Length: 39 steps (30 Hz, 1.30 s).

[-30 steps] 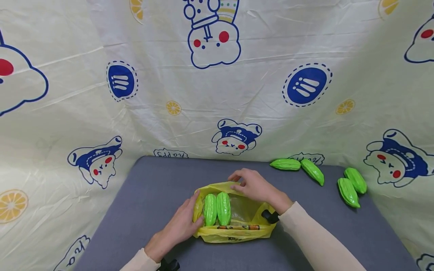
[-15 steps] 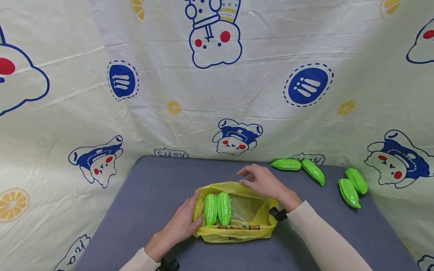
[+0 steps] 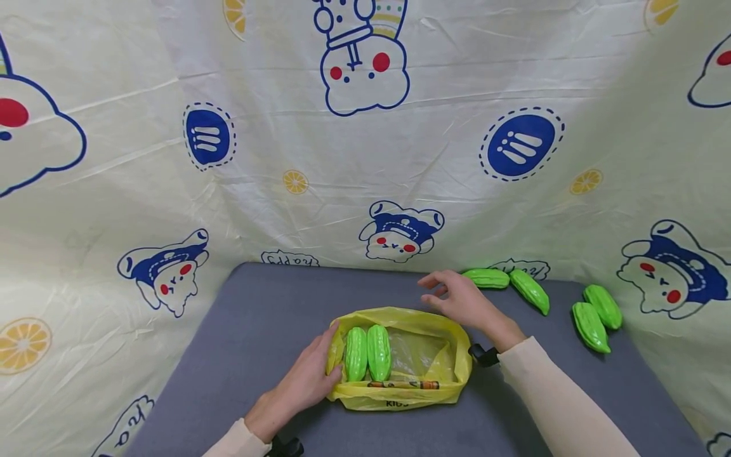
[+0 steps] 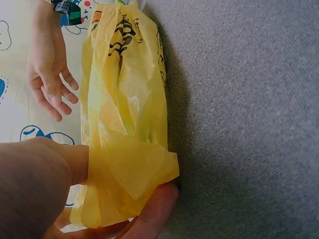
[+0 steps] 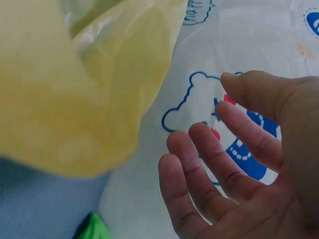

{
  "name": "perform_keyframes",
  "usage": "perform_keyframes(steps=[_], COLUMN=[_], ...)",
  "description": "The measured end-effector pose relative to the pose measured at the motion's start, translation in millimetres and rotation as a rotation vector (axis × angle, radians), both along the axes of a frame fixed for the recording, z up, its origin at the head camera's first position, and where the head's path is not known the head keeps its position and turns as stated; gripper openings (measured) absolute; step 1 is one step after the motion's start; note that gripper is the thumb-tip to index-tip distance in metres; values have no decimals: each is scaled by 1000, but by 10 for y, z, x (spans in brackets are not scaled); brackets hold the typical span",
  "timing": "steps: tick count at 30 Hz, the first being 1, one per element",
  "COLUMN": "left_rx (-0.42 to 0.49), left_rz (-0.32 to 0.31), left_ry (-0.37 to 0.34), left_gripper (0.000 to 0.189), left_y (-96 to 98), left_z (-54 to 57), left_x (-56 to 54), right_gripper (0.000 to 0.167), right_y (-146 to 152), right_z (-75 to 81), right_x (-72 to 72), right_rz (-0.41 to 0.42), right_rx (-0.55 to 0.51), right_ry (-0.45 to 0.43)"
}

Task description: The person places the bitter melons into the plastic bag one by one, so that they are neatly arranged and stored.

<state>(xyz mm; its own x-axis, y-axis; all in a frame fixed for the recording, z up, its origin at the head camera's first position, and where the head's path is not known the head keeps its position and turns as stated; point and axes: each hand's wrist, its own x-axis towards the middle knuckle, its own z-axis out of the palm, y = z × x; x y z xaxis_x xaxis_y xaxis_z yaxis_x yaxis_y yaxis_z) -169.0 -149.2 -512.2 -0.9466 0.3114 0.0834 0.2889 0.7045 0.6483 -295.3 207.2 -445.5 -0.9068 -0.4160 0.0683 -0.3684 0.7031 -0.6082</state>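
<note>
Yellow thin plastic bag (image 3: 400, 362) on grey felt tabletop (image 3: 263, 330), printed "KIDS", partly hidden: left hand (image 3: 302, 381) pinches its rim; two green ridged toy gourds (image 3: 367, 352) lie inside. Right hand (image 3: 465, 301), fingers loose and empty, hovers beyond. Four loose green gourds (image 3: 531, 291) remain outside.

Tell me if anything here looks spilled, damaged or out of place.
Nothing stands out. Two green ridged gourds lie side by side in the open yellow plastic bag; four more lie intact on the grey table.
</note>
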Motion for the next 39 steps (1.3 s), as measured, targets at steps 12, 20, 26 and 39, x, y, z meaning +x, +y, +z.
perform_keyframes(steps=[12, 20, 26, 39], left_rx=[-3, 3, 4, 7], left_rz=[-6, -22, -24, -19], left_ry=[21, 35, 35, 29], left_gripper=[88, 88, 89, 90], left_y=[1, -10, -16, -22], left_z=[-7, -26, -50, -49], left_x=[17, 4, -9, -6], right_gripper=[38, 40, 42, 49], right_y=[196, 336, 483, 775], right_z=[-121, -205, -285, -413], right_x=[-115, -173, -232, -347], right_rz=[-65, -154, -193, -255], right_rx=[-7, 29, 45, 40], right_ry=[52, 81, 102, 124])
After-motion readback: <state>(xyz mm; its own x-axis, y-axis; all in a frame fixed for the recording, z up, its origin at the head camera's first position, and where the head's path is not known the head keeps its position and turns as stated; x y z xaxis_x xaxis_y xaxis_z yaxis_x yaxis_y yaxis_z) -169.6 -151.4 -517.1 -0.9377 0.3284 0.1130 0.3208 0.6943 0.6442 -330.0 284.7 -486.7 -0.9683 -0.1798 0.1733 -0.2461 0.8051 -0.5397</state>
